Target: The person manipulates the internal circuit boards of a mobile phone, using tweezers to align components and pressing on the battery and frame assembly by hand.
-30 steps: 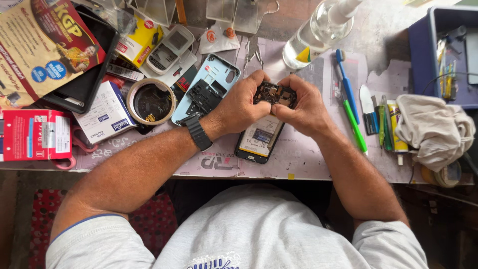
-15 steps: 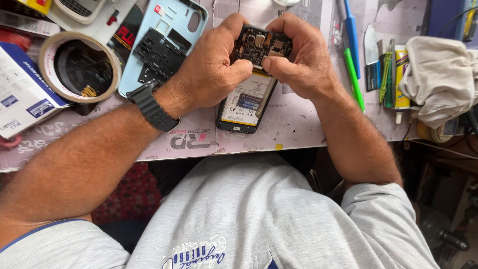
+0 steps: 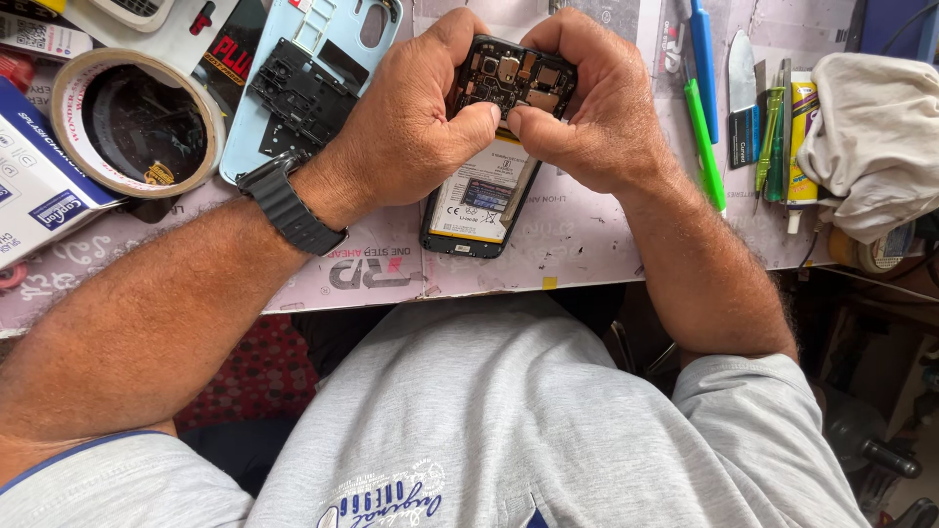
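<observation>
An opened black phone (image 3: 481, 200) lies on the work mat with its back off, battery and circuit board showing. My left hand (image 3: 406, 132) grips its upper left side, the thumb pressed near the middle of the board. My right hand (image 3: 587, 103) clasps the upper right side, fingers curled over the top edge. Both thumbs meet just below the circuit board (image 3: 514, 73). A black watch sits on my left wrist (image 3: 289, 210).
A light blue phone back cover (image 3: 293, 59) with a black frame piece lies to the left. A roll of tape (image 3: 132, 122) and a box (image 3: 34, 191) are further left. Blue and green pens (image 3: 704, 117), tools and a white cloth (image 3: 875, 137) lie at the right.
The camera has come closer and tilted down, so the bench fills less of the view. Both hands stay on the phone's upper end with the thumbs pressed closer together.
</observation>
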